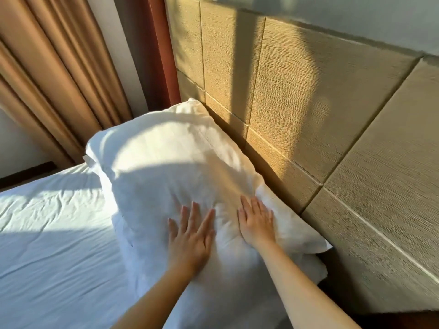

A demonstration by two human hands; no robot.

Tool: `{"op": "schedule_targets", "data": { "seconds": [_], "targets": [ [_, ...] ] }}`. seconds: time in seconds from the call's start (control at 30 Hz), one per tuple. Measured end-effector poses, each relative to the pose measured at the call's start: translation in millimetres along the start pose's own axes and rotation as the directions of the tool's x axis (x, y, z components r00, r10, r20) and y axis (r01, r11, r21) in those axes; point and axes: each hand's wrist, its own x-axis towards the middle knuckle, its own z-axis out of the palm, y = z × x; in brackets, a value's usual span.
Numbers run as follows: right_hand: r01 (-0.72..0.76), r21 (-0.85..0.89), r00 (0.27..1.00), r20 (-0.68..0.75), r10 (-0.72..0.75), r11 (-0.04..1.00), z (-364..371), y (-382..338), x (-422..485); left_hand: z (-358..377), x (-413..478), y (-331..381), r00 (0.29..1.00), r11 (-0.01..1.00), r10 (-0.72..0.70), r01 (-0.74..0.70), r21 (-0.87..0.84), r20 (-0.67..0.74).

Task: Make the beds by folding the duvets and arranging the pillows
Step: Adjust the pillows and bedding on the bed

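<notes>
White pillow (171, 167) is laid along the padded headboard (308, 103), its long edge touching the lower panels. Left hand (190, 236) is pressed flat on the pillow end nearest the camera, fingers straight and spread, nothing gripped. Right hand (257, 222) is also flat and open, on the side closer to the headboard. A loose pillowcase flap (297, 231) is seen between right hand and headboard. Wrinkled sheet (52, 233) lies away from the headboard; no duvet is seen. Step judged: pillow arranging, smoothing stage. Next, the flap likely needs to be tucked and the pillow squared to the headboard with light, even pressure
</notes>
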Motion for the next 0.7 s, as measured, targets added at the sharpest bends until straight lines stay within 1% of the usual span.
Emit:
{"op": "schedule_targets", "data": {
  "seconds": [0.07, 0.17, 0.2, 0.27, 0.33, 0.4, 0.43, 0.47, 0.5, 0.53, 0.57, 0.6, 0.63, 0.67, 0.7],
  "targets": [
    [-0.109, -0.013, 0.993, 0.039, 0.110, 0.994, 4.7, 24.2, -18.6, 8.9, -24.2, 1.3, 0.997, 0.997, 0.070, -0.069, 0.032, -0.029],
    [-0.276, 0.048, 0.955, 0.127, 0.269, 0.960, 13.1, 54.1, -33.6, 19.9, -49.0, 2.8, 0.993, 0.991, 0.116, -0.115, 0.067, -0.014],
    [-0.306, 0.096, 0.943, 0.165, 0.288, 0.947, 15.3, 61.7, -37.2, 20.6, -55.1, 4.2, 0.994, 0.992, 0.112, -0.110, 0.064, -0.014],
    [-0.348, 0.258, 0.928, 0.235, 0.291, 0.901, 18.9, 72.4, -49.5, 18.7, -69.9, 6.1, 0.994, 0.993, 0.105, -0.107, 0.056, 0.033],
    [-0.433, 0.418, 0.898, 0.280, 0.341, 0.798, 22.3, 78.4, -66.8, 23.9, -89.2, 2.5, 0.985, 0.983, 0.165, -0.169, 0.079, 0.048],
    [-0.533, 0.491, 0.846, 0.339, 0.412, 0.690, 25.6, 75.2, -93.1, 34.6, -118.5, -2.3, 0.963, 0.959, 0.259, -0.266, 0.096, 0.075],
    [-0.589, 0.475, 0.806, 0.397, 0.439, 0.653, 29.5, 70.9, -109.2, 45.2, -137.3, -6.7, 0.942, 0.936, 0.326, -0.333, 0.109, 0.079],
    [-0.647, 0.436, 0.754, 0.486, 0.442, 0.625, 37.0, 65.0, -127.5, 60.3, -159.1, -12.6, 0.916, 0.912, 0.387, -0.397, 0.105, 0.107],
    [-0.690, 0.410, 0.701, 0.585, 0.409, 0.596, 46.7, 58.8, -146.0, 68.3, -180.3, -20.5, 0.887, 0.891, 0.422, -0.444, 0.097, 0.190],
    [-0.725, 0.422, 0.655, 0.668, 0.354, 0.544, 59.0, 52.9, -163.3, 74.3, -199.2, -32.5, 0.852, 0.870, 0.449, -0.485, 0.084, 0.267],
    [-0.755, 0.468, 0.625, 0.727, 0.286, 0.460, 71.8, 43.3, -180.4, 86.4, -214.3, -48.2, 0.796, 0.840, 0.478, -0.537, 0.071, 0.371],
    [-0.769, 0.541, 0.625, 0.750, 0.219, 0.341, 84.8, 32.7, -194.4, 94.0, -223.6, -65.8, 0.752, 0.842, 0.455, -0.537, 0.043, 0.476],
    [-0.764, 0.610, 0.643, 0.744, 0.182, 0.211, 94.9, 19.7, -206.0, 95.7, -230.2, -83.1, 0.675, 0.888, 0.379, -0.457, -0.044, 0.634],
    [-0.735, 0.671, 0.676, 0.715, 0.177, 0.096, 103.3, 8.5, -214.3, 105.0, -236.3, -103.7, 0.603, 0.927, 0.311, -0.362, -0.095, 0.735],
    [-0.704, 0.710, 0.698, 0.688, 0.196, 0.013, 112.1, -5.7, -229.1, 103.5, -247.3, -124.3, 0.602, 0.943, 0.283, -0.318, -0.100, 0.747]
  ]
}}
